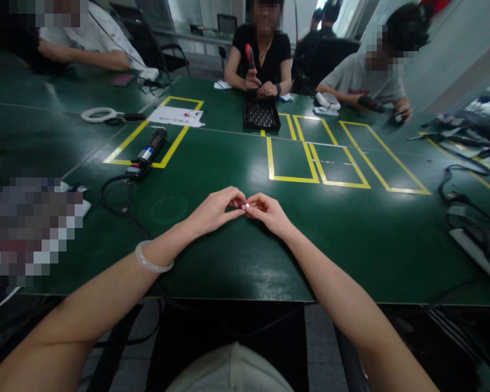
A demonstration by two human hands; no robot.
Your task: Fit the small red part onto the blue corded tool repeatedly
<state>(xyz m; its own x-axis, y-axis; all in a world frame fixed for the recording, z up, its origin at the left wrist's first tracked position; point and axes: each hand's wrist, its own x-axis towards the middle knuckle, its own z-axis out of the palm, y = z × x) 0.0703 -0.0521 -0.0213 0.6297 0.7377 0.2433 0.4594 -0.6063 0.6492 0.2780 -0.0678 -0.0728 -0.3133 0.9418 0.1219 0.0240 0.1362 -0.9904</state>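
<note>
My left hand (pixel 222 208) and my right hand (pixel 267 210) meet fingertip to fingertip over the near part of the green table (pixel 237 256). Between their pinched fingers is a tiny part (pixel 247 206) with a bright silvery spot and a bit of red. It is too small to name, and the fingers cover most of it. Both hands are closed on it, thumbs towards me. A pale bracelet (pixel 153 260) circles my left wrist.
A black cylindrical power tool (pixel 150 148) with a cable lies ahead on the left, near a white sheet (pixel 175 116) and a white ring-shaped item (pixel 100 115). Yellow tape (pixel 296 179) marks rectangles. Across the table, a person handles a red-handled tool (pixel 250 56) above a black tray (pixel 262 128). Cables (pixel 449 188) lie right.
</note>
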